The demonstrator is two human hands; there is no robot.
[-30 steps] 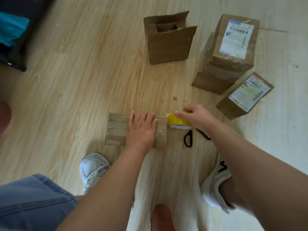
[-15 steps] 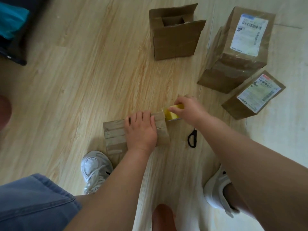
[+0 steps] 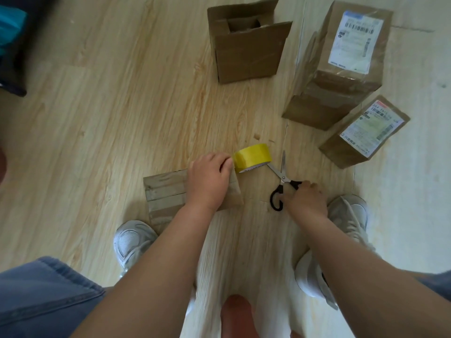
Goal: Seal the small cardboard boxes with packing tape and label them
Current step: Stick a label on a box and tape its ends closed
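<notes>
Now left fingers [image 3: 219, 158] clutch the box [image 3: 166, 189] beside the tape roll [image 3: 252, 154]; right fingers [image 3: 307, 185] grip scissors [image 3: 280, 172].

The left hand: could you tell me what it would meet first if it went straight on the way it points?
The left hand would most likely meet the yellow tape roll first; it sits just beyond the knuckles, by the taped box, though depth is unclear.

Pale wood-grain floor [image 3: 122, 132] fills most of the frame, with a dark object bearing a teal patch [image 3: 12, 45] at the upper left edge. A white sneaker [image 3: 133, 240] stands lower left of centre and a second sneaker [image 3: 349, 215] at lower right. Blue denim [image 3: 41, 296] covers the lower left corner.
</notes>
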